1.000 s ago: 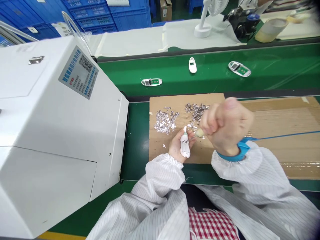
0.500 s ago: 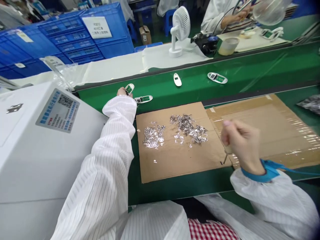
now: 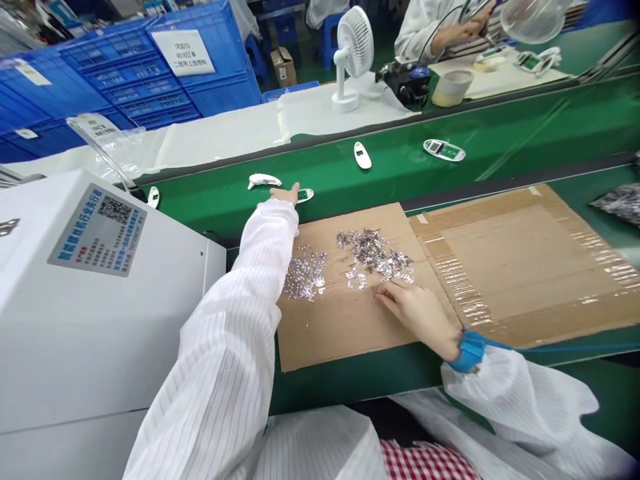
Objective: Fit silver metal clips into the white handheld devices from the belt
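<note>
My left hand (image 3: 286, 194) reaches over the green belt (image 3: 330, 177), fingers apart, at the left end of a white shell with a green circuit board (image 3: 305, 195). Whether it touches that shell is unclear. A white housing (image 3: 265, 181) lies just behind the hand. My right hand (image 3: 395, 297) is over the cardboard sheet (image 3: 340, 333), fingertips together at the front edge of the larger heap of small metal parts (image 3: 373, 250). What is between those fingertips is too small to make out. A second heap of metal parts (image 3: 304, 275) lies to the left.
More shells lie on the belt: a white one (image 3: 363, 155), one with a board (image 3: 444, 151) and one at the far left (image 3: 153, 197). A white machine (image 3: 165, 300) stands left. Taped cardboard (image 3: 510, 260) lies right. Beyond are a fan (image 3: 353, 53) and a person's hands (image 3: 463, 33).
My left hand has moved right, away from the shell it was at, which now lies on the belt. My right hand has moved left to the metal parts; the thin tool seen under it is not visible now.
</note>
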A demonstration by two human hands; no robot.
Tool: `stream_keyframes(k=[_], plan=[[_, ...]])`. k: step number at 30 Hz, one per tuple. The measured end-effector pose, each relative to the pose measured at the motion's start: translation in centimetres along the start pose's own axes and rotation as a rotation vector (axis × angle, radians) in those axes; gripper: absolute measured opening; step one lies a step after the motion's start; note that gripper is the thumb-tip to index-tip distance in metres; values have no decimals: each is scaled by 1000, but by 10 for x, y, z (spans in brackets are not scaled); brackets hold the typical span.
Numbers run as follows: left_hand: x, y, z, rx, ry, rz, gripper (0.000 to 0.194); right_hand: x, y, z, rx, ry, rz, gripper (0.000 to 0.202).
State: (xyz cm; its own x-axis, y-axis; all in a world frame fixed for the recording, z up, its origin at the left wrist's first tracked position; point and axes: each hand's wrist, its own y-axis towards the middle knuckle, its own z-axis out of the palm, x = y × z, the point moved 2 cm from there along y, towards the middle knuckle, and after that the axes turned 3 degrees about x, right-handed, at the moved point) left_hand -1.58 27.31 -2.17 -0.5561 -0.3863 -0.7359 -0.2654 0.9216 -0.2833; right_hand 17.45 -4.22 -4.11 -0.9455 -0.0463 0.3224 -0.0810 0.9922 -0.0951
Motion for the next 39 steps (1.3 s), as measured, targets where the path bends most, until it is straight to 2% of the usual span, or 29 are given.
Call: stream_keyframes(k=[4, 7, 9, 11, 14, 17, 20, 22, 24, 30, 39], plan=[[-6, 3, 20, -13, 73, -1, 67, -2, -12, -7, -12, 187, 30, 16], [-7, -1, 25, -6, 4, 101, 65, -9, -17, -16, -71, 414, 64, 11], [-8, -9, 23, 7, -130, 176, 60, -15, -17, -25, -146, 544, 58, 10], [-8, -24, 17, 94, -371, 181, 57, -20, -14, -37, -246, 663, 61, 15], [-5, -68, 2, 322, -736, 128, 50, -19, -4, -57, -328, 825, 62, 24], [4, -130, -14, 520, -889, 103, 47, -5, 8, -76, -348, 899, 3, 20], [20, -187, -19, 687, -988, 23, 46, 16, 22, -84, -370, 879, -131, 13], [30, -212, -16, 741, -1053, -36, 44, 29, 29, -83, -362, 835, -221, 7], [39, -229, -12, 749, -1096, -71, 43, 39, 34, -77, -345, 780, -262, 7], [48, -250, -10, 702, -1108, -71, 42, 43, 34, -66, -263, 655, -297, 7], [48, -258, -14, 728, -1145, -44, 40, 43, 27, -68, -348, 656, -374, 6]])
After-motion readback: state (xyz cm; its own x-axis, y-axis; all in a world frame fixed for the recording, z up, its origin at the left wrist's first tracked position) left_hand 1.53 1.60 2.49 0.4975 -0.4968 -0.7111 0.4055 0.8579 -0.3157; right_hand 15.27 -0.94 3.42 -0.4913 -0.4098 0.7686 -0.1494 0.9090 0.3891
